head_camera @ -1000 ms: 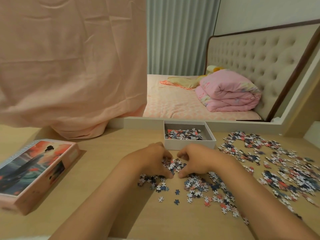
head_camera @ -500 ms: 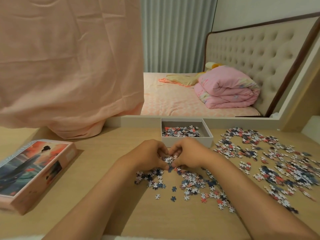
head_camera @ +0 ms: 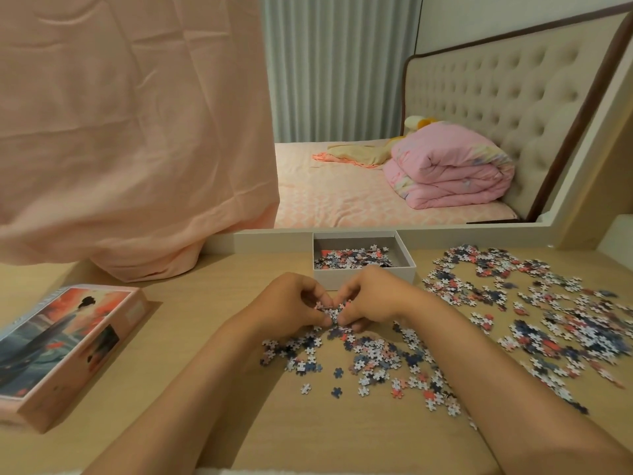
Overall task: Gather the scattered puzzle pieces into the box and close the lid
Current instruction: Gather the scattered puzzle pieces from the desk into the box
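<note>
My left hand [head_camera: 287,305] and my right hand [head_camera: 371,301] meet at the table's middle, fingers curled round a small clump of puzzle pieces [head_camera: 330,311] held between them. Just behind them stands the open white box [head_camera: 409,260], partly filled with pieces. Loose pieces [head_camera: 373,354] lie under and in front of my hands, and a much larger scatter [head_camera: 534,303] covers the table to the right. The picture lid [head_camera: 65,341] lies face up at the left.
A pink cloth [head_camera: 137,132] hangs over the table's back left. A white-framed mirror [head_camera: 411,231] runs along the back edge and shows a bed with a pink quilt. Bare wooden table [head_camera: 212,303] lies between lid and hands.
My hands have drawn together from either side of the near pile and lifted a clump of pieces off the table toward the box.
</note>
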Tool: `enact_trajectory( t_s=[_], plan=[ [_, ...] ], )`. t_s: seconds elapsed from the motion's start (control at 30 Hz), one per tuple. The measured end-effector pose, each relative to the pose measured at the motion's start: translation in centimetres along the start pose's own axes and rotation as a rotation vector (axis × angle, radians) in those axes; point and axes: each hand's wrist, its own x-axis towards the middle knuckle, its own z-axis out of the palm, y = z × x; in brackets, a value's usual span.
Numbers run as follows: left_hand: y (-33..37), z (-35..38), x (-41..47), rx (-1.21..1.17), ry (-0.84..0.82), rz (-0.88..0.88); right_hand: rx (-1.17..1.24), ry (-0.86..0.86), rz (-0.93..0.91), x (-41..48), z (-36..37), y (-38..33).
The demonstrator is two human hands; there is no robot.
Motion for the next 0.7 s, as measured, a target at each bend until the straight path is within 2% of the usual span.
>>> enact_trajectory(
  t_s=[0.23,0.43,0.6,0.7],
  plan=[
    [3.0,-1.9,3.3,0.004,0.160,0.166,0.102,0.251,-0.139,0.4,-3.4,-1.3],
    [4.6,-2.6,8.2,0.061,0.225,0.194,0.004,0.445,-0.227,3.9,-6.2,-1.6],
    [3.3,-1.8,9.4,0.261,0.180,0.177,-0.236,0.324,-0.256,5.4,-6.1,0.1],
    [2.8,-1.9,9.0,0.337,0.267,0.225,-0.249,0.345,-0.275,5.2,-6.3,0.6]
  ],
)
